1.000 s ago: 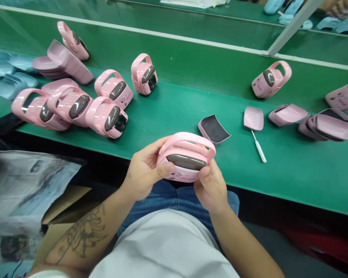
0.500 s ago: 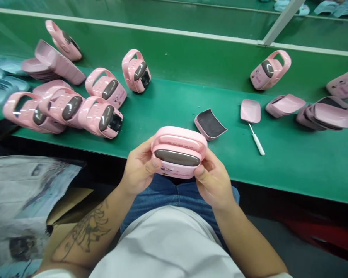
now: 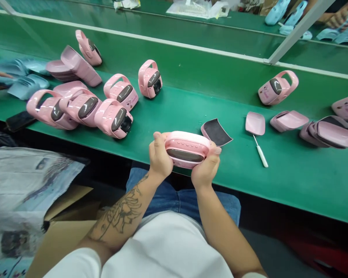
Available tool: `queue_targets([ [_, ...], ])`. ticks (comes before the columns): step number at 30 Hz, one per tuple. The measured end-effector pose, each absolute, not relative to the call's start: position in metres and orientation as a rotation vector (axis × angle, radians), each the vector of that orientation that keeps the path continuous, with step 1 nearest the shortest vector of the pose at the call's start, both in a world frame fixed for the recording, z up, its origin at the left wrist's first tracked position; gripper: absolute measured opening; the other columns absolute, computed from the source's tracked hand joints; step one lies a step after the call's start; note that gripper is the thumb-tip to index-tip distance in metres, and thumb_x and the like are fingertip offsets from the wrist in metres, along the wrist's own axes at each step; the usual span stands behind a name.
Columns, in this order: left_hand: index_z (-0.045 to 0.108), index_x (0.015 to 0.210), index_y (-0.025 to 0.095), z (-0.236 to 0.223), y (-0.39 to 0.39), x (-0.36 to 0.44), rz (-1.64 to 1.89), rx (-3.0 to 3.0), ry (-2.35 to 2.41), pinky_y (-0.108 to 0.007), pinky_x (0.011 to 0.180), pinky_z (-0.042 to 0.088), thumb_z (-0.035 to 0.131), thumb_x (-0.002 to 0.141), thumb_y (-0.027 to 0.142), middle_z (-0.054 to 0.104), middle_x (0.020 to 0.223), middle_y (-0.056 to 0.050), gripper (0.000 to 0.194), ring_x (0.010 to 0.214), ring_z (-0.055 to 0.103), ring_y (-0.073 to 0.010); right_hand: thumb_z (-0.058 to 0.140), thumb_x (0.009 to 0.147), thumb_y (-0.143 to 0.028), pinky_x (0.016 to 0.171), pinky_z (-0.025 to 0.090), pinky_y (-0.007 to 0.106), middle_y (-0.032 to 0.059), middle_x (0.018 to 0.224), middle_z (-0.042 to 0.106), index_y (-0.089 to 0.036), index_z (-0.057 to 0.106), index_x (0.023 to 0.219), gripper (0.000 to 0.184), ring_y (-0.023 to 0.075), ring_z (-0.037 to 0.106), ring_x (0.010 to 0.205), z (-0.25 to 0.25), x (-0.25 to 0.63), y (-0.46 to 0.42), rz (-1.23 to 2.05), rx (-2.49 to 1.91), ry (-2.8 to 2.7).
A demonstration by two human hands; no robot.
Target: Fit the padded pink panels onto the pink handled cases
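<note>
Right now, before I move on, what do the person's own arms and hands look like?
The left hand and right hand are bare, without gloves. The left forearm bears a dark floral tattoo; the right forearm shows none. White short sleeves end above both.

Pretty bright, even light here, seems to come from overhead, and only the floor (image 3: pixel 281 251) at lower right looks dim. The shiny pink cases (image 3: pixel 187 148) pick up soft glare on top, and the green bench (image 3: pixel 307 185) has a faint sheen. Shadows are short and soft. The wide lens bows the white rail (image 3: pixel 150 40) toward the corners, and the top edge looks a bit soft.
</note>
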State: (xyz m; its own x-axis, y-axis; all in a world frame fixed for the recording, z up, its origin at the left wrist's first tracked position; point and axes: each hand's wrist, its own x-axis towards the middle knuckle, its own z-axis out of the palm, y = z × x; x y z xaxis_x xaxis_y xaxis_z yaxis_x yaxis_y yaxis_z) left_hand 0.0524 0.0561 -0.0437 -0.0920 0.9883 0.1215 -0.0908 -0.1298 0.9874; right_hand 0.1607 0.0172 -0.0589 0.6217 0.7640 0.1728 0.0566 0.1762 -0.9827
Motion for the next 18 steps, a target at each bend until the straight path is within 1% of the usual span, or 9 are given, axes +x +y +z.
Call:
queue_targets([
  [2, 0.082, 0.096, 0.018, -0.049, 0.060, 0.046, 1.429, 1.334, 1.181, -0.041, 0.087, 0.057, 0.030, 0.108, 0.078, 0.081, 0.094, -0.011, 0.079, 0.099, 0.076, -0.0294, 0.027, 0.107, -0.074, 0.102, 0.058, 0.048, 0.0109, 0.108, 0.079, -0.021, 0.077, 0.110, 0.073, 0.0306, 0.075, 0.108, -0.064, 0.159, 0.022, 0.570, -1.292, -0.833],
  [4, 0.081, 0.099, 0.018, -0.055, 0.064, 0.040, 1.437, 1.388, 1.192, -0.040, 0.088, 0.056, 0.029, 0.107, 0.078, 0.080, 0.097, -0.012, 0.080, 0.099, 0.074, -0.0287, 0.025, 0.108, -0.073, 0.100, 0.058, 0.049, 0.0125, 0.111, 0.079, -0.020, 0.077, 0.113, 0.074, 0.0313, 0.075, 0.110, -0.070, 0.157, 0.025, 0.560, -1.277, -0.903],
  [8, 0.080, 0.092, 0.019, -0.069, 0.072, 0.034, 1.507, 1.332, 1.168, -0.040, 0.084, 0.056, 0.025, 0.103, 0.085, 0.077, 0.093, -0.012, 0.086, 0.094, 0.073, -0.0279, 0.029, 0.104, -0.080, 0.098, 0.058, 0.050, 0.0121, 0.113, 0.078, -0.023, 0.075, 0.114, 0.074, 0.0321, 0.075, 0.109, -0.076, 0.152, 0.030, 0.541, -1.269, -0.985],
  [11, 0.080, 0.088, 0.019, -0.073, 0.074, 0.035, 1.610, 1.291, 1.127, -0.040, 0.083, 0.056, 0.027, 0.104, 0.082, 0.076, 0.094, -0.013, 0.084, 0.093, 0.073, -0.0277, 0.028, 0.102, -0.083, 0.097, 0.058, 0.051, 0.0120, 0.110, 0.077, -0.024, 0.075, 0.110, 0.076, 0.0328, 0.074, 0.108, -0.075, 0.150, 0.036, 0.518, -1.239, -1.021],
  [13, 0.081, 0.088, 0.018, -0.072, 0.074, 0.038, 1.661, 1.264, 1.133, -0.040, 0.084, 0.056, 0.026, 0.106, 0.080, 0.077, 0.096, -0.014, 0.084, 0.094, 0.073, -0.0274, 0.030, 0.102, -0.081, 0.096, 0.058, 0.051, 0.0113, 0.107, 0.076, -0.025, 0.075, 0.107, 0.072, 0.0325, 0.074, 0.105, -0.071, 0.149, 0.041, 0.497, -1.227, -1.032],
  [15, 0.082, 0.090, 0.019, -0.069, 0.074, 0.041, 1.695, 1.231, 1.161, -0.040, 0.085, 0.057, 0.025, 0.106, 0.080, 0.077, 0.098, -0.013, 0.085, 0.095, 0.074, -0.0271, 0.030, 0.103, -0.078, 0.097, 0.057, 0.052, 0.0106, 0.104, 0.076, -0.026, 0.076, 0.105, 0.070, 0.0323, 0.074, 0.104, -0.066, 0.149, 0.044, 0.466, -1.231, -1.028],
  [18, 0.082, 0.093, 0.019, -0.063, 0.074, 0.041, 1.671, 1.176, 1.164, -0.040, 0.086, 0.057, 0.025, 0.103, 0.085, 0.078, 0.100, -0.013, 0.087, 0.098, 0.074, -0.0280, 0.031, 0.102, -0.079, 0.099, 0.057, 0.052, 0.0102, 0.106, 0.076, -0.026, 0.077, 0.104, 0.070, 0.0325, 0.074, 0.107, -0.061, 0.148, 0.046, 0.480, -1.243, -0.996],
])
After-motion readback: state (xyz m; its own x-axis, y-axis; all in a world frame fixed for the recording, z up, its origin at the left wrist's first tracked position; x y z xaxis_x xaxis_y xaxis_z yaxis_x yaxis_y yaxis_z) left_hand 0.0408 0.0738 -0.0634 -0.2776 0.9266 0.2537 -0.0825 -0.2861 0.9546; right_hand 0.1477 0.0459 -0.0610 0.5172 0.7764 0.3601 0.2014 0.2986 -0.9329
